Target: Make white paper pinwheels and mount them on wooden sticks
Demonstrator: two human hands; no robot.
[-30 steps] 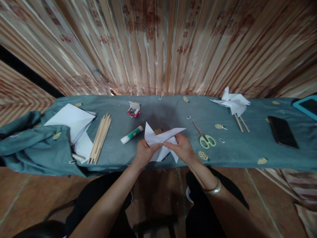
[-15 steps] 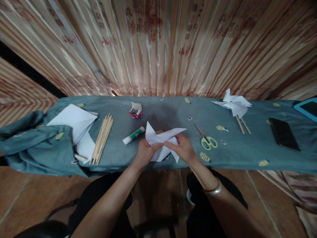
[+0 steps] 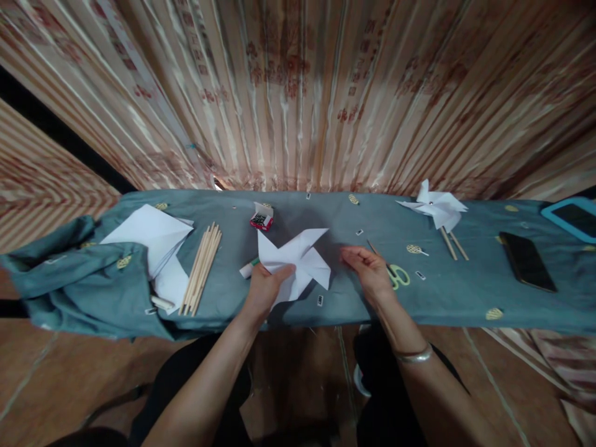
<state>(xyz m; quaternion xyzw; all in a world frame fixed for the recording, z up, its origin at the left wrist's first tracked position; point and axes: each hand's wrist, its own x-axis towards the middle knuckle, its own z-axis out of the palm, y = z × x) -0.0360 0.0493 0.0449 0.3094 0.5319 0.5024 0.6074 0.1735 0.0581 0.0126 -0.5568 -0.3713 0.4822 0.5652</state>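
Note:
My left hand [image 3: 265, 287] pinches a folded white paper pinwheel [image 3: 298, 261] at its centre and holds it just above the teal cloth [image 3: 465, 292]. Apart from the paper, my right hand [image 3: 370, 270] hovers to its right with fingers loosely spread, right beside the green-handled scissors [image 3: 395, 273]. A glue stick [image 3: 246, 268] lies partly hidden behind the pinwheel. A small red box of pins [image 3: 261, 218] stands open behind it.
A bundle of wooden sticks [image 3: 201, 268] and a stack of white paper [image 3: 149, 233] lie at the left. Finished pinwheels on sticks [image 3: 437, 208], a black phone [image 3: 526, 261] and a blue-edged tablet [image 3: 572, 217] are at the right. A striped curtain hangs behind.
My right hand has let go of the pinwheel and moved right toward the scissors. My left hand has carried the pinwheel slightly left. The camera tilted a little.

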